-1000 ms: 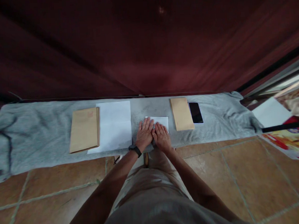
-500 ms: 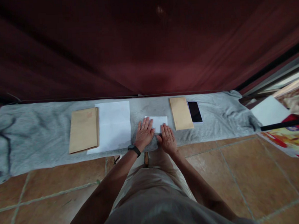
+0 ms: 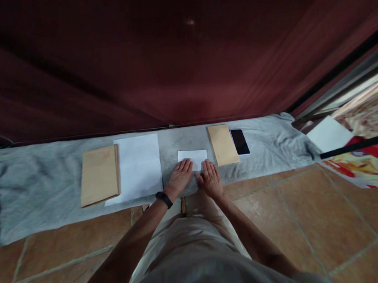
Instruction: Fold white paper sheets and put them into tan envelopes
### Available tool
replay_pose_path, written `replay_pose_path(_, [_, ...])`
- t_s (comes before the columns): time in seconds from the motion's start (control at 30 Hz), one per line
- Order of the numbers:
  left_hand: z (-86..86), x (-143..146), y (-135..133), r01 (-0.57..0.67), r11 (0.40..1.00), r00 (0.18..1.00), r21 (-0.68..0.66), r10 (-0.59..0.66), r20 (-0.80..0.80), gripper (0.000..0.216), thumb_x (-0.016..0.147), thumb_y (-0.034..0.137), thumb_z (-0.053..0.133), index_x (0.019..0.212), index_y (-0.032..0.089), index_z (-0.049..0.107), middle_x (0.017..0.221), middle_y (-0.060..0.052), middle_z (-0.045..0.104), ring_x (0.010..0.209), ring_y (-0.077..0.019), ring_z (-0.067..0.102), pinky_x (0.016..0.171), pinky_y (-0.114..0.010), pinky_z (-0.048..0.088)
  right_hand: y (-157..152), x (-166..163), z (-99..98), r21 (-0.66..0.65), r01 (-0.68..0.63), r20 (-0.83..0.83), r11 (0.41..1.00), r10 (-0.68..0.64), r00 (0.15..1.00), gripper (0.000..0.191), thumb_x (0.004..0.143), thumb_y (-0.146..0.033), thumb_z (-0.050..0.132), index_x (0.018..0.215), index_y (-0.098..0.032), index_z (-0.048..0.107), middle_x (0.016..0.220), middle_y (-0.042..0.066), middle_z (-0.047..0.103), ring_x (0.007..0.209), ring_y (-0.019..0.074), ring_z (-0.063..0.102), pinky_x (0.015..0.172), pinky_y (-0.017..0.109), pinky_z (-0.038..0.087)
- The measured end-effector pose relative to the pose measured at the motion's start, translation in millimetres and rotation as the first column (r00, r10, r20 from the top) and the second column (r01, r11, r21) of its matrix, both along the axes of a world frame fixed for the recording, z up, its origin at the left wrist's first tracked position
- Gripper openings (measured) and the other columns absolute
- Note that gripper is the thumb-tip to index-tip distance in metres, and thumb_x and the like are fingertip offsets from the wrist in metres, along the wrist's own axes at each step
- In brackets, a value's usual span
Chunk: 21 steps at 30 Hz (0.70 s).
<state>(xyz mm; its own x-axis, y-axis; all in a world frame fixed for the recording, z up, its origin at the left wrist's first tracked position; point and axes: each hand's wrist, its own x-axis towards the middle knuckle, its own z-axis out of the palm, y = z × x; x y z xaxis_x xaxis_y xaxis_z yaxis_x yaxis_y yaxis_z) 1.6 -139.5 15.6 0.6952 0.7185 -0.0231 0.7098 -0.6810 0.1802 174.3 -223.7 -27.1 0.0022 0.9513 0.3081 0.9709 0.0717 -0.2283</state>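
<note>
A small folded white paper [image 3: 193,155] lies flat on the grey cloth. My left hand [image 3: 180,175] rests with its fingers laid flat over the paper's lower left part; a dark band is on that wrist. At the paper's lower right corner, my right hand [image 3: 211,179] presses down with stretched fingers, its thumb apart. Just right of the paper is a brown envelope [image 3: 223,144]. Larger white sheets [image 3: 139,163] lie to the left, partly under a stack of brown envelopes [image 3: 99,174].
A phone [image 3: 240,142] lies beside the single envelope. The grey cloth [image 3: 269,143] covers a long narrow surface against a dark red panel [image 3: 159,75]. At the right are a white sheet [image 3: 330,134], a dark bar and a colourful printed bag [image 3: 366,165]. Tiles cover the floor.
My left hand has slid down the paper from its top edge towards the lower left, uncovering more of it. The right hand stays by the right corner. The view has shifted slightly.
</note>
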Motion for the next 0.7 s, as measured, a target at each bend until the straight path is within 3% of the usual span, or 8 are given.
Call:
replay_pose_path(0.17, [12.4,16.3,-2.3,0.009,1.0,0.997,-0.015,-0.01,-0.078,0.055,0.091,0.006,0.04,0.144,0.006,0.053,0.154,-0.023,0.048,0.147,-0.0315,0.043,0.12,-0.048,0.036,1.4,2.0,-1.2,-0.003,-0.003,-0.026,1.0,0.003,1.0,0.063,0.106,-0.04,0.043,0.158,-0.006,0.031,0.161,0.021,0.038,0.152,0.0304,0.032,0.121,0.05,0.031])
replay_pose_path(0.33, [14.3,22.5,-2.9,0.003,1.0,0.996,-0.017,-0.005,-0.093,0.053,0.092,0.005,0.039,0.142,0.001,0.054,0.152,-0.028,0.048,0.145,-0.0334,0.045,0.117,-0.048,0.038,4.4,3.7,1.9,-0.018,0.005,-0.064,1.0,-0.006,0.998,0.058,0.104,-0.038,0.048,0.153,-0.008,0.041,0.158,0.02,0.043,0.149,0.0304,0.036,0.12,0.049,0.033])
replay_pose_path(0.53, [28.2,7.2,-2.1,-0.007,1.0,1.0,0.002,0.007,-0.011,0.047,0.092,0.005,0.043,0.134,0.012,0.062,0.141,-0.019,0.061,0.134,-0.029,0.056,0.112,-0.045,0.044,16.8,13.7,18.1,-0.02,-0.019,-0.171,1.0,0.016,0.985,0.041,0.101,-0.023,0.047,0.138,-0.015,0.061,0.15,0.013,0.056,0.143,0.0269,0.045,0.119,0.047,0.035])
replay_pose_path(0.7, [53.9,-12.8,3.5,-0.091,0.996,0.978,-0.004,0.09,0.188,0.029,0.096,0.014,0.048,0.112,0.021,0.071,0.115,-0.01,0.074,0.11,-0.0253,0.068,0.103,-0.041,0.049,30.2,29.9,43.4,-0.031,-0.072,-0.356,0.997,0.056,0.933,0.033,0.101,-0.023,0.045,0.118,-0.025,0.073,0.12,0.006,0.075,0.116,0.0213,0.066,0.117,0.043,0.038])
